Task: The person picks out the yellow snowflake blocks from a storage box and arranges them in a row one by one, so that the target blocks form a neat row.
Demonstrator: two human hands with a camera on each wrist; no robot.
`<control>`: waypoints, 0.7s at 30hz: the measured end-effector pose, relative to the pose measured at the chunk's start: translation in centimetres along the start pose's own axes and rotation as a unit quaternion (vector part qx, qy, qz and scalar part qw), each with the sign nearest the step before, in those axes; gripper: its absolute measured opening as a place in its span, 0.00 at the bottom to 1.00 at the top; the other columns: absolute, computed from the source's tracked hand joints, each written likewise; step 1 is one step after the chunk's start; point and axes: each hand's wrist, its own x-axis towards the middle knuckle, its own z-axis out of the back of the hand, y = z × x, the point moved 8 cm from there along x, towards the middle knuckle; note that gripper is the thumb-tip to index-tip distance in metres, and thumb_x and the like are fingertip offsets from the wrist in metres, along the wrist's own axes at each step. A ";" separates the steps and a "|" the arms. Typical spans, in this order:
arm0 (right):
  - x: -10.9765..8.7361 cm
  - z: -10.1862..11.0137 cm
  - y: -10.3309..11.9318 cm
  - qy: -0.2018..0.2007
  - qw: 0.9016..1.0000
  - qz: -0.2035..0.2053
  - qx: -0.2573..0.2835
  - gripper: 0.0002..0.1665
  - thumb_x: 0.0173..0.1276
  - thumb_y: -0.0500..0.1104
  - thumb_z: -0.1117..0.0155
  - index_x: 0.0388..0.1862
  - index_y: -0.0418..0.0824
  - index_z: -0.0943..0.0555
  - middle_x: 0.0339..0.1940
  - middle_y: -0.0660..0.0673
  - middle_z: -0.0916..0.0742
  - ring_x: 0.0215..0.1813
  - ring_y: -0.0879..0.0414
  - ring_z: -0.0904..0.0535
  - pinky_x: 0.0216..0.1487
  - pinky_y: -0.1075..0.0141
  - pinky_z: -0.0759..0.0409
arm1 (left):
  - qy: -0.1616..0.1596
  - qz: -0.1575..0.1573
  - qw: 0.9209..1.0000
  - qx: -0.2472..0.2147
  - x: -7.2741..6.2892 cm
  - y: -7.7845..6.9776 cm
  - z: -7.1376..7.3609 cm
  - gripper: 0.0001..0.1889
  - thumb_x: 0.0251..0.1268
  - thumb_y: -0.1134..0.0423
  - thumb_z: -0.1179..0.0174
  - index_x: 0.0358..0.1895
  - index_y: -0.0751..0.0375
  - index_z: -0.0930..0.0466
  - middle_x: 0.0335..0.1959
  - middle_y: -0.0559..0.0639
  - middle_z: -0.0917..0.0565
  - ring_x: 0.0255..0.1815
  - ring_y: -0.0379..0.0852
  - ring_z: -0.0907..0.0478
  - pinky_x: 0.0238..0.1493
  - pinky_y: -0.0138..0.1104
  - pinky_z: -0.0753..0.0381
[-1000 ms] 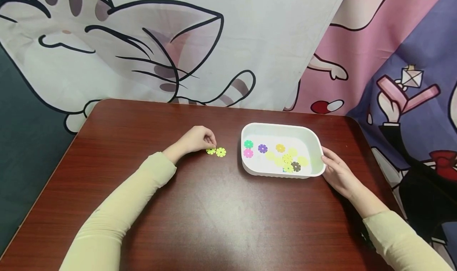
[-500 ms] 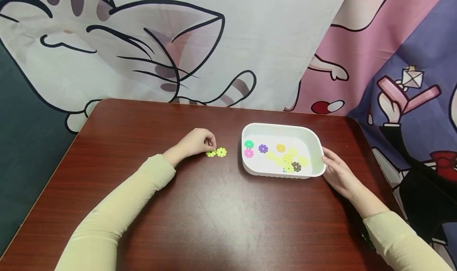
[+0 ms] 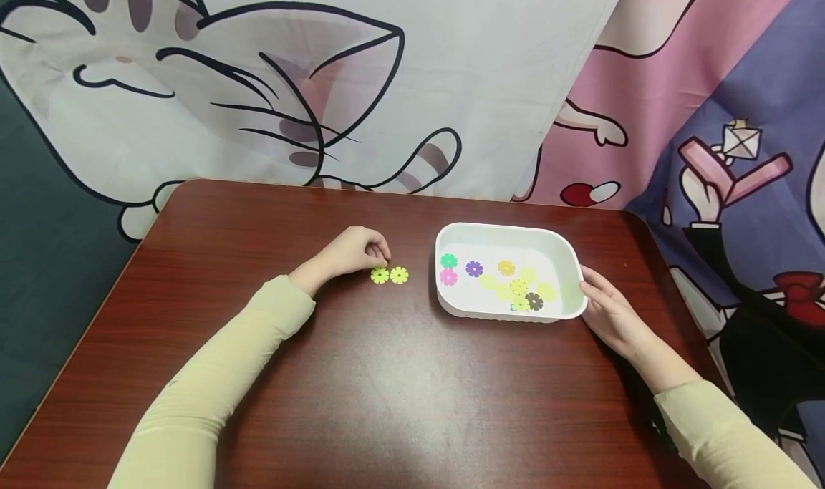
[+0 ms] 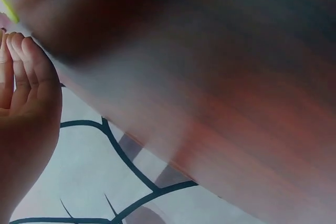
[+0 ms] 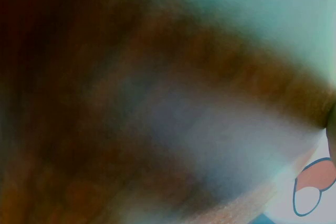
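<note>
Bright head view, pale glare on the tabletop [image 3: 399,396]; 2 dim, mostly blurry wrist views.

A small yellow flower disc [image 3: 379,276] with little petals lies flat, right by the fingertips of the left hand [image 3: 348,251]; it is hard to tell if they touch it. A matching yellow disc [image 3: 399,276] lies just beside it, on the side nearer the right hand [image 3: 612,313]. The white tub [image 3: 493,313] has round corners and sits open side up, with the right hand holding its near end. Flower discs [image 3: 474,269] of many colours lie inside it.
</note>
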 end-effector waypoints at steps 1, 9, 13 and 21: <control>0.0 0.0 0.0 0.000 1.000 -0.001 -0.002 0.27 0.88 0.32 0.66 0.73 0.47 0.26 0.67 0.55 0.15 0.67 0.66 0.19 0.67 0.75 0.25 | -0.002 0.000 1.000 -0.002 0.1 0.0 0.1 0.03 0.64 0.70 0.29 0.38 0.64 0.11 0.32 0.53 0.11 0.35 0.43 0.16 0.44 0.32 0.17; 0.1 -0.1 0.0 0.000 1.000 -0.003 0.000 0.27 0.88 0.32 0.66 0.72 0.47 0.26 0.67 0.55 0.15 0.67 0.66 0.19 0.67 0.75 0.25 | -0.024 -0.003 0.999 -0.035 1.5 -1.6 0.8 0.04 0.65 0.69 0.29 0.41 0.63 0.10 0.36 0.54 0.10 0.38 0.45 0.14 0.47 0.34 0.15; 0.0 -0.1 0.0 -0.001 1.000 -0.003 0.003 0.27 0.88 0.32 0.66 0.72 0.47 0.25 0.67 0.55 0.15 0.67 0.67 0.19 0.67 0.75 0.25 | -0.032 -0.021 0.998 -0.045 2.6 -3.4 0.9 0.05 0.66 0.69 0.30 0.43 0.64 0.11 0.38 0.55 0.10 0.41 0.47 0.14 0.50 0.36 0.14; 0.0 -0.1 0.0 0.005 1.000 -0.003 0.006 0.28 0.87 0.32 0.67 0.73 0.47 0.26 0.68 0.55 0.15 0.68 0.67 0.20 0.68 0.75 0.25 | -0.029 -0.064 0.996 -0.046 4.9 -7.7 0.1 0.03 0.67 0.68 0.30 0.42 0.62 0.11 0.38 0.55 0.09 0.42 0.48 0.14 0.53 0.35 0.14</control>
